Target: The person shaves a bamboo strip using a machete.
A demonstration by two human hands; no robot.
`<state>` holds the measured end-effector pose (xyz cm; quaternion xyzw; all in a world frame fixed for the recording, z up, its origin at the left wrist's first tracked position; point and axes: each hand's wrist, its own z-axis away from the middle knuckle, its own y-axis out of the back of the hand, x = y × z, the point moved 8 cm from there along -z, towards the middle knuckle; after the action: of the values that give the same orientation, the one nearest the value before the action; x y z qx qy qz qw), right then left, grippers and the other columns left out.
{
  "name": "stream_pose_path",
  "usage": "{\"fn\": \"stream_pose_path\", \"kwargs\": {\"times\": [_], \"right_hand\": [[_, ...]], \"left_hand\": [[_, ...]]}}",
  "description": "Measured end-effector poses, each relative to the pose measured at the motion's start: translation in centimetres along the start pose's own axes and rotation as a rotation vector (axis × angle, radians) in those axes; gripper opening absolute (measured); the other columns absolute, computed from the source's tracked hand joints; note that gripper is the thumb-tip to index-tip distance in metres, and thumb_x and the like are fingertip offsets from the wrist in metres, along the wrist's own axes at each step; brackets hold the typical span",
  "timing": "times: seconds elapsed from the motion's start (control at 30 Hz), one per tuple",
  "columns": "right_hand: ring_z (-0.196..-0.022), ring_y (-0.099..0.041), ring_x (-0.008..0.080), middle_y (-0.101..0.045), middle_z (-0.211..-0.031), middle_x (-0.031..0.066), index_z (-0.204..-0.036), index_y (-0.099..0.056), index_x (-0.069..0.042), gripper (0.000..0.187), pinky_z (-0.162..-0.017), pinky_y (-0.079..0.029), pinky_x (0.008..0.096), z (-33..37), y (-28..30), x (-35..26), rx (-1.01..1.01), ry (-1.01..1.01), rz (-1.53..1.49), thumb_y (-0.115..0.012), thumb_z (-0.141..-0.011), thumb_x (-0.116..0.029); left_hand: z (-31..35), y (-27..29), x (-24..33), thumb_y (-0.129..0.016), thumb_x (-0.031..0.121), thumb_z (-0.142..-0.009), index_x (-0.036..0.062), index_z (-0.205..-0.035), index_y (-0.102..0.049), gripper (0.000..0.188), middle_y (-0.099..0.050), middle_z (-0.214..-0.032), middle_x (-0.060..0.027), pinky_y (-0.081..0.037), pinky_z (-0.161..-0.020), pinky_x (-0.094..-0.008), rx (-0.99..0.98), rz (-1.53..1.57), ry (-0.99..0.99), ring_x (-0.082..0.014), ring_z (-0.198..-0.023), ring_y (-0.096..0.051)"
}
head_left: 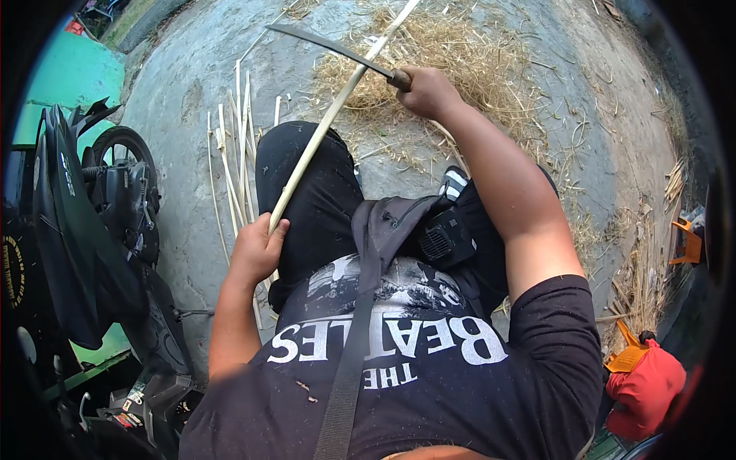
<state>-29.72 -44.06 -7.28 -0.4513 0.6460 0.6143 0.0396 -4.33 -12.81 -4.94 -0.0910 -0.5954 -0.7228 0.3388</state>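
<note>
My left hand (257, 247) is closed around the lower end of a long pale bamboo strip (326, 123). The strip slants up over my left thigh and runs out at the top of the view. In my right hand (431, 93) is the wooden handle of a long-bladed knife (330, 45). Its slightly curved dark blade points to the left and crosses the strip near the upper part. Whether the edge touches the strip or only passes over it, I cannot tell. Several more pale strips (244, 146) lie on the ground beyond my left knee.
A heap of thin shavings (452, 57) covers the concrete ground (176, 100) ahead. A dark motorcycle (84, 222) stands at the left. On the right are a person in red (648, 387), an orange object (688, 241) and more split strips (640, 284). A bag strap (356, 330) crosses my chest.
</note>
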Motion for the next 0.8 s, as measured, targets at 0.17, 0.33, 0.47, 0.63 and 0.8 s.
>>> {"fn": "stream_pose_path", "kwargs": {"times": [0.17,0.33,0.47,0.63,0.8], "right_hand": [[-0.075,-0.069,0.0388,-0.069,-0.077,0.0165,-0.088,-0.065,-0.01,0.01,-0.067,-0.054,0.0481,0.1,0.4,-0.5,0.024,0.062,0.019,-0.067,-0.085,-0.019],[-0.071,-0.067,0.0411,-0.068,-0.074,0.0168,-0.085,-0.062,-0.009,0.01,-0.065,-0.053,0.0503,1.8,-2.8,-6.4,-0.164,0.384,0.244,-0.069,-0.083,-0.016],[-0.071,-0.068,0.0396,-0.069,-0.076,0.0178,-0.088,-0.064,-0.009,0.008,-0.066,-0.053,0.0489,-0.6,0.0,-0.3,-0.026,0.06,-0.028,-0.068,-0.086,-0.016],[-0.084,-0.071,0.0391,-0.072,-0.088,0.0163,-0.094,-0.067,-0.012,0.012,-0.074,-0.056,0.0511,0.4,-1.5,-2.8,-0.148,0.101,0.088,-0.067,-0.085,-0.021],[-0.086,-0.071,0.0379,-0.072,-0.087,0.0148,-0.093,-0.067,-0.013,0.011,-0.076,-0.056,0.0504,-0.3,-0.6,-2.7,-0.14,0.06,0.18,-0.066,-0.085,-0.022]], "left_hand": [[-0.7,-0.2,-0.7,-0.062,0.036,-0.102,-0.001,-0.082,-0.055,0.042,-0.06,-0.069,-0.0255,-0.045,-0.06,-0.0505,-0.025,-0.032,-0.035,-0.0475,-0.068,-0.06],[0.0,-0.3,-1.4,-0.062,0.035,-0.103,-0.0014,-0.083,-0.055,0.042,-0.059,-0.067,-0.0237,-0.044,-0.059,-0.0486,-0.041,-0.031,-0.026,-0.0441,-0.064,-0.059],[-0.8,0.1,-0.3,-0.059,0.035,-0.105,-0.0018,-0.083,-0.055,0.042,-0.056,-0.064,-0.0181,-0.043,-0.058,-0.0446,-0.035,0.082,-0.064,-0.0327,-0.058,-0.053],[-0.8,-0.2,-1.6,-0.059,0.034,-0.105,-0.0014,-0.084,-0.057,0.041,-0.058,-0.065,-0.0188,-0.045,-0.06,-0.0454,-0.111,0.055,-0.041,-0.0364,-0.06,-0.058],[0.1,-0.4,-0.8,-0.06,0.034,-0.103,-0.0009,-0.083,-0.056,0.04,-0.059,-0.067,-0.0222,-0.045,-0.059,-0.0484,-0.069,0.041,0.016,-0.043,-0.063,-0.06]]}}
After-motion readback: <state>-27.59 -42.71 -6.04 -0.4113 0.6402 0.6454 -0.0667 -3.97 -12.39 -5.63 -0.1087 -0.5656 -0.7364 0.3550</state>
